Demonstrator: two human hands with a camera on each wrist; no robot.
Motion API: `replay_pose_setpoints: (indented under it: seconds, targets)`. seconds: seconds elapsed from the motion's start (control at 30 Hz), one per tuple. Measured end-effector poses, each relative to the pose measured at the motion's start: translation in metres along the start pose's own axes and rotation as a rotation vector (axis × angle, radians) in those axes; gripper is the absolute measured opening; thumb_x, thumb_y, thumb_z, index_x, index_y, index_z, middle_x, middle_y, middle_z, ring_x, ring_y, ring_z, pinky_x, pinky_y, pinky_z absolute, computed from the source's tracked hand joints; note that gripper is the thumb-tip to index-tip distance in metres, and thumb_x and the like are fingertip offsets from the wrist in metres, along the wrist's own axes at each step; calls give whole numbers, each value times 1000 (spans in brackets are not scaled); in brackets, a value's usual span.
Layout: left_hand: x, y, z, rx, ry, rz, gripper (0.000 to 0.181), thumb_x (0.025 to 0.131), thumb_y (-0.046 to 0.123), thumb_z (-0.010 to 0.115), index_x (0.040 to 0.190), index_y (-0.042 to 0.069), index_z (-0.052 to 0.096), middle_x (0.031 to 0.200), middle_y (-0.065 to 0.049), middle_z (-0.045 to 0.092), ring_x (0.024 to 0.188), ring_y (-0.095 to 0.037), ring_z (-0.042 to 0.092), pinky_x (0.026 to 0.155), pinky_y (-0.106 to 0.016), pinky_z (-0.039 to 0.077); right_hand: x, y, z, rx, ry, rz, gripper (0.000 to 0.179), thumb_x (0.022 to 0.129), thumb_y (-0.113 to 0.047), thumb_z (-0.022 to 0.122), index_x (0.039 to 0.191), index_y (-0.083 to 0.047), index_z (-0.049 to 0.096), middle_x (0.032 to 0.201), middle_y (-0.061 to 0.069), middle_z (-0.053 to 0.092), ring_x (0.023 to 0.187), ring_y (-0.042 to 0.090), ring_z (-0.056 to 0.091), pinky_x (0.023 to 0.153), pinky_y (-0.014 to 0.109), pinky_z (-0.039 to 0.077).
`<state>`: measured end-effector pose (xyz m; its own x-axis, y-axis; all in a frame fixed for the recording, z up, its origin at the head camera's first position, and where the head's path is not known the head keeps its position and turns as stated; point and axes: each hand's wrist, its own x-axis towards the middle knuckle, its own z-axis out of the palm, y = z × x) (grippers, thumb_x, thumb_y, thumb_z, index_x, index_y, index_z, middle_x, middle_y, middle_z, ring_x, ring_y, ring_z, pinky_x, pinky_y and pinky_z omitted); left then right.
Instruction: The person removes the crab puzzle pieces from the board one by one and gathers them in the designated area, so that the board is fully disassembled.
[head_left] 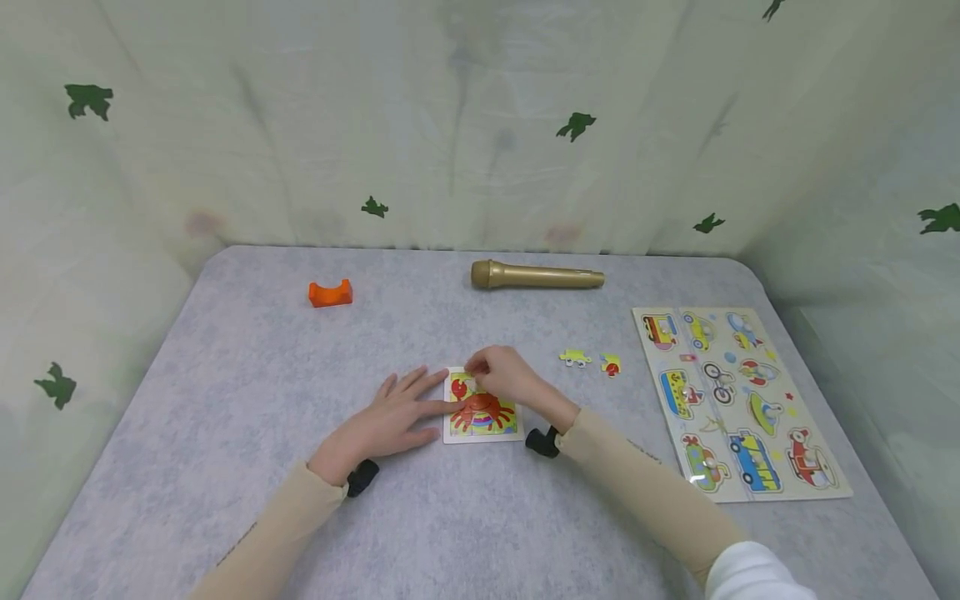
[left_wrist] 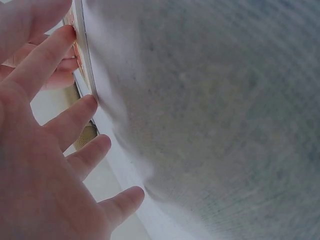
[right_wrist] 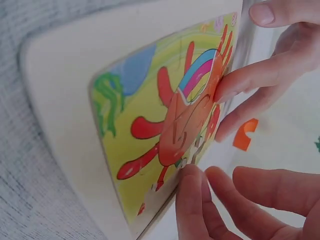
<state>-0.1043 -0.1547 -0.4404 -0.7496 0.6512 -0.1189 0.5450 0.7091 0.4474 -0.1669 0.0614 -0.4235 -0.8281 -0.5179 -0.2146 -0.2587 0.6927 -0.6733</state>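
Crab puzzle (head_left: 491, 419) on table (head_left: 240, 367); left hand (head_left: 386, 423) spread wide, fingers at its left side, grip holding nothing; right hand (head_left: 508, 375) bent at its far edge (cannot tell what grip holds)

Crab puzzle (head_left: 483, 425): white-bordered, flat, incomplete at far edge.
Yellow piece (head_left: 575, 358): loose, right of puzzle.
Yellow-red piece (head_left: 611, 365): loose, near yellow piece.
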Motion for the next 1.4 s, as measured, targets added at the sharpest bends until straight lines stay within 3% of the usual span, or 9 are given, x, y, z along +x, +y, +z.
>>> replay_pose_setpoints:
  seconds: [0.13, 0.3, 0.53, 0.77, 1.2, 1.4]
  targets:
    - [0, -1, 0, 2, -2, -1, 42, 94, 27, 62, 135, 23, 57, 154, -13, 26, 141, -41, 14, 103, -69, 12, -1, -1, 0, 43, 3, 26, 25, 89, 0, 58, 111, 1, 68, 102, 9, 66, 89, 19, 59, 79, 31, 49]
    - [0, -1, 0, 0, -9, -7, 43, 94, 27, 62, 136, 24, 57, 155, -13, 25, 141, -40, 14, 103, -69, 12, 0, 0, 0, 205, -28, 83, 25, 89, -1, 59, 112, 1, 68, 98, 8, 66, 82, 17, 59, 71, 28, 50]
    - [2, 0, 1, 10, -12, -11, 44, 94, 26, 62, 137, 26, 56, 155, -12, 25, 141, -39, 14, 103, -68, 12, -1, -2, -4, 181, 2, 136, 25, 91, -5, 57, 112, 0, 68, 101, 10, 66, 80, 18, 58, 69, 28, 49]
    - [2, 1, 0, 11, -22, -17, 43, 94, 27, 62, 136, 25, 56, 155, -12, 25, 141, -39, 15, 103, -68, 12, -4, -5, -5, 299, 26, 221, 26, 90, -6, 59, 112, 1, 68, 94, 10, 66, 77, 21, 59, 67, 29, 50]
    - [2, 3, -2, 5, -21, -13, 40, 94, 26, 62, 134, 23, 59, 154, -14, 26, 141, -40, 15, 103, -68, 13, 1, 6, 0, 414, 19, 246, 24, 91, -4, 59, 113, 0, 67, 99, 9, 66, 79, 18, 59, 72, 30, 50]
    - [3, 2, -2, 8, -12, -5, 40, 94, 25, 62, 134, 22, 59, 154, -14, 26, 140, -39, 16, 103, -68, 14, 3, 7, 3, 357, -34, 190, 30, 87, -1, 59, 115, 1, 66, 97, 8, 65, 78, 16, 55, 69, 27, 47]
